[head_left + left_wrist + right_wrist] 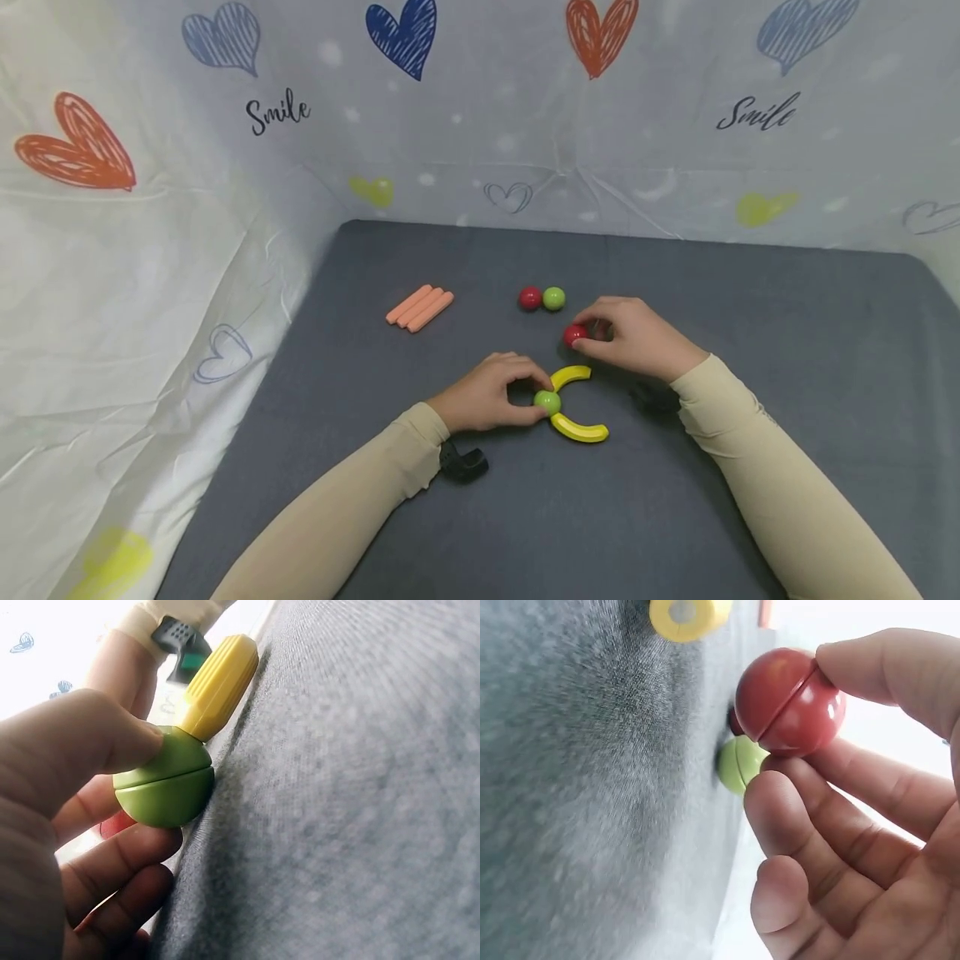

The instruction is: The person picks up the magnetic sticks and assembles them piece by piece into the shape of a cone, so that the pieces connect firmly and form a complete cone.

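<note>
My left hand (pixel 495 392) pinches a glossy green ball (pixel 547 403) between thumb and fingers, low over the dark cloth. Two yellow curved pieces (pixel 579 430) fan out from that ball, one toward the back and one toward the front. In the left wrist view a ridged yellow piece (pixel 221 686) meets the green ball (pixel 165 776), which has a seam around it. A red ball (pixel 791 701), also seamed, is held between the thumb and fingers of my right hand (pixel 637 337), just behind the yellow pieces.
Farther back, another red ball (pixel 530 298) and another green ball (pixel 553 298) sit side by side. Three orange sticks (pixel 420 308) lie together at the back left. White printed curtains (pixel 480 125) hang along the far and left edges of the grey-covered table (pixel 787 375).
</note>
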The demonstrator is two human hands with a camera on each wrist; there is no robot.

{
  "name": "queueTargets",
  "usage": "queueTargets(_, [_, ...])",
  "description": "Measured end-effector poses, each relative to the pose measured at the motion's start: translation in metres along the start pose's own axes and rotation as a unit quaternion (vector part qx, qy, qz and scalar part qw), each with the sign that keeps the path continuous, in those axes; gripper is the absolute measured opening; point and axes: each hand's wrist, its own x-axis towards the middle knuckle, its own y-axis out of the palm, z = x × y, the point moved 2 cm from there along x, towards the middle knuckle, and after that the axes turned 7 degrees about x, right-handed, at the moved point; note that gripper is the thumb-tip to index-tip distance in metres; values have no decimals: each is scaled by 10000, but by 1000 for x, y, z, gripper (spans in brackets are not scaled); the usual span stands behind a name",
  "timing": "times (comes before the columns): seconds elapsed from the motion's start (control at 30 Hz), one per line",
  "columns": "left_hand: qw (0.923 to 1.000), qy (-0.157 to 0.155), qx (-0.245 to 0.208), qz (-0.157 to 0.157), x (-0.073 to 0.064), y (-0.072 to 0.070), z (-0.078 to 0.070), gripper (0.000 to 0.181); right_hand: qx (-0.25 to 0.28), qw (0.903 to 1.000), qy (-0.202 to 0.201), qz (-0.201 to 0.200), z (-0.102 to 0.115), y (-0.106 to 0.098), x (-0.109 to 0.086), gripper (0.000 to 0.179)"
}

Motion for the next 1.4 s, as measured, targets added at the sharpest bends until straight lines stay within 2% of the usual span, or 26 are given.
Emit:
queueTargets(0.27, [10000, 10, -2, 16, 2, -1, -2, 24, 12, 9987, 503, 1, -5, -11, -36, 23])
queueTargets(0.43, [10000, -40, -75, 42, -1, -2, -1, 22, 102, 9971, 750, 77, -10, -10, -48, 25])
queueTargets(0.8, [9998, 0, -150, 90, -1, -2, -1, 21, 244, 9967, 731, 234, -11, 0, -51, 24])
queueTargets(1.17, [9998, -33, -187, 50, -3, 1, 1, 21, 363, 9965, 735, 175, -11, 9, -51, 24])
queueTargets(1.4, [9999, -4, -148, -45, 0, 1, 0, 21, 178, 9976, 671, 60, -14, 3, -54, 26])
